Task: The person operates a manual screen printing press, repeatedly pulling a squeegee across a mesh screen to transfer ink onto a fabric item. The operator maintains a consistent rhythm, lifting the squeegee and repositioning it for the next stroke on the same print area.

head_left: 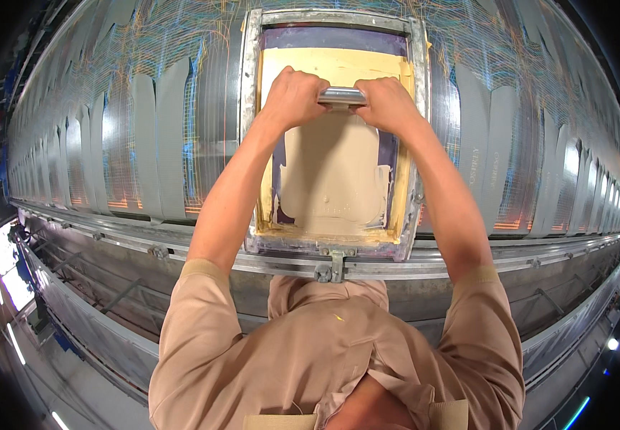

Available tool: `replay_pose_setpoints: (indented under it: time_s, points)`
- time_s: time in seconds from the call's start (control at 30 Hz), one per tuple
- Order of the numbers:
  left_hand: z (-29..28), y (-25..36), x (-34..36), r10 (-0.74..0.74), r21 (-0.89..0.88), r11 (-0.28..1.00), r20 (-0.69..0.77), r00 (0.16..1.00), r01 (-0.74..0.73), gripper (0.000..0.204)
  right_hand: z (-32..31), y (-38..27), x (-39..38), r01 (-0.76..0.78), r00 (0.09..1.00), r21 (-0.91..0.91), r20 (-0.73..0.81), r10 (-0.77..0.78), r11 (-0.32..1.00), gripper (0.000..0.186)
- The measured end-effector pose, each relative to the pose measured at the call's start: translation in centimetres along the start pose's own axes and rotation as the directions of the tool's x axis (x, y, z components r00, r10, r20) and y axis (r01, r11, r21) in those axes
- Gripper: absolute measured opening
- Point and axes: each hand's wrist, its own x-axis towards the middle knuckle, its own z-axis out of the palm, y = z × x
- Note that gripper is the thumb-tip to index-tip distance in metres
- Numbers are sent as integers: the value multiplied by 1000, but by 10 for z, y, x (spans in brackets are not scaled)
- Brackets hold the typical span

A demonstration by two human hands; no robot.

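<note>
Both hands grip the metal handle of a squeegee (343, 94), which lies crosswise over the upper part of a screen-printing frame. My left hand (294, 99) is closed round its left end, and my right hand (387, 105) round its right end. Around the mesh runs the scuffed metal screen frame (250, 79), with yellow tape and purple margins inside. Beige ink (335, 168) covers the mesh below the squeegee, thicker and uneven along the near edge. The squeegee's blade is mostly hidden by the handle and hands.
Grey fabric pieces (170, 136) lie in rows on the long table at both sides, over a surface streaked with coloured lines. A metal rail (482, 258) edges the near side, where a clamp (336, 264) meets the frame. Another rail (95, 304) runs behind me.
</note>
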Motion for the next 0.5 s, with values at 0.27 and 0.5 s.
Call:
replay_pose_setpoints:
  time_s: [0.27, 0.5]
  points:
    - [33, 69, -147, 78, -97, 992, -74, 994, -85, 15, 56, -69, -142, 106, 993, -47, -54, -108, 993, 25]
    - [27, 80, -162, 69, -29, 997, -15, 997, -70, 18, 52, -79, -159, 102, 994, -34, -39, -104, 994, 24]
